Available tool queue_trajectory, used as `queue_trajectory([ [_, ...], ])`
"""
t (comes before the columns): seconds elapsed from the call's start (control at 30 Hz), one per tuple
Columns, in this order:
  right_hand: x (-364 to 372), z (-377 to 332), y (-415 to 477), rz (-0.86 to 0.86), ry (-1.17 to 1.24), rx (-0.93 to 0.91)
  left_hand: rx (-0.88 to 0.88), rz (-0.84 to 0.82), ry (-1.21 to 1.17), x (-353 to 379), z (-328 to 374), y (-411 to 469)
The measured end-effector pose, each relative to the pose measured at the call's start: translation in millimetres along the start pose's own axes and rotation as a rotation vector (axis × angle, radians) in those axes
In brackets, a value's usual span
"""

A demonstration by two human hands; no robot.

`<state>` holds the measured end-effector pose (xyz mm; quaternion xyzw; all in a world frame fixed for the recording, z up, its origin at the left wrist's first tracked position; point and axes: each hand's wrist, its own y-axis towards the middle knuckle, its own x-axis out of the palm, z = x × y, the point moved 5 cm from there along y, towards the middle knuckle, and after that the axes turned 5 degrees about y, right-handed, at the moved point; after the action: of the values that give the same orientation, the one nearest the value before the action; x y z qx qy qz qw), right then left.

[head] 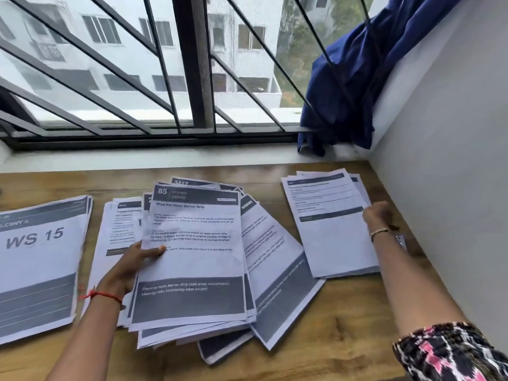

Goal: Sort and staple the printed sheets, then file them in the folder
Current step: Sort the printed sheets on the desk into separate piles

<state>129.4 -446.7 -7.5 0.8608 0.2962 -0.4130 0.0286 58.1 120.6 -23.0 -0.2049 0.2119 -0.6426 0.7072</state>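
Note:
Printed sheets lie in several piles on a wooden table (343, 339). A fanned middle pile (275, 257) has a sheet headed "85 KITCHEN" (195, 243) on top. My left hand (132, 268) grips that top sheet at its left edge, thumb on the paper. A neat right pile (330, 224) sits near the wall; my right hand (378, 215) rests on its right edge, fingers curled, and whether it grips a sheet is unclear. On the left lies a pile topped by a "WS 15" sheet (38, 257). Another pile (115, 232) sits partly under the middle one.
A barred window (192, 78) and its white sill (165, 158) run behind the table. A blue curtain (351, 78) hangs at the right corner. A white wall (453, 160) bounds the table's right side. Bare wood shows along the front right.

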Motion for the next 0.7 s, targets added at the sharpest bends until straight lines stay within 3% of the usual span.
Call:
queue_trajectory([
  [0.07,3.4,-16.7,-16.4,0.076,-0.019,-0.124,0.003,0.009,0.003,-0.6,-3.4,-0.4],
  [0.13,13.8,-44.5,-47.8,0.011,0.038,-0.297,-0.005,0.015,-0.024,-3.3,-6.9,-1.0],
  [0.23,52.0,-82.4,-108.9,-0.371,0.205,-0.442,-0.002,-0.005,-0.084,-5.1,-6.3,-6.7],
  [0.37,110.0,-102.3,-213.6,-1.019,0.261,-0.329,0.054,-0.04,-0.145,-2.4,3.9,-19.7],
  [0.47,137.1,-108.7,-275.7,-1.262,0.206,-0.328,0.12,-0.038,-0.125,-9.4,17.7,-24.7],
  [0.53,147.9,-117.0,-295.8,-1.27,0.368,-0.32,0.168,-0.026,-0.095,-15.4,27.5,-24.0],
  [0.7,125.4,-153.5,-322.4,-0.975,0.711,-0.333,0.406,0.101,-0.033,-19.8,70.1,-37.3],
])
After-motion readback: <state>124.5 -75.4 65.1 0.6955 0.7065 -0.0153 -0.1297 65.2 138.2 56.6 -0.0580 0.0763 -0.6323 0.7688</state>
